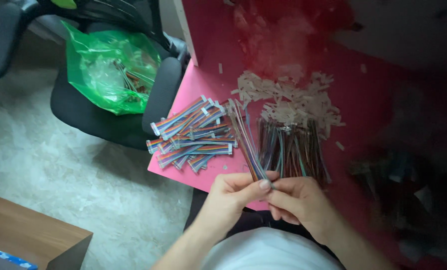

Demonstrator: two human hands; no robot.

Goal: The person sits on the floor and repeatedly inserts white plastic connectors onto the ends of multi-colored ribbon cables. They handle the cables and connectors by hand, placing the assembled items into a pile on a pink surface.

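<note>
My left hand [232, 196] and my right hand [299, 200] meet at the near edge of a pink table [196, 82]. Together they pinch the near end of a multicoloured ribbon cable [244, 140] that slants up and away over the table. Left of it lies a loose pile of similar rainbow ribbon cables [193, 134] with white end connectors. Right of it lies a darker bunch of separated thin wires [293, 149]. Behind that bunch is a heap of small white paper strips [288, 97].
A black office chair [108, 117] stands left of the table with a green plastic bag [108, 65] of more cables on its seat. A wooden furniture corner [28, 232] sits at lower left on a pale carpet. The table's right side is dark.
</note>
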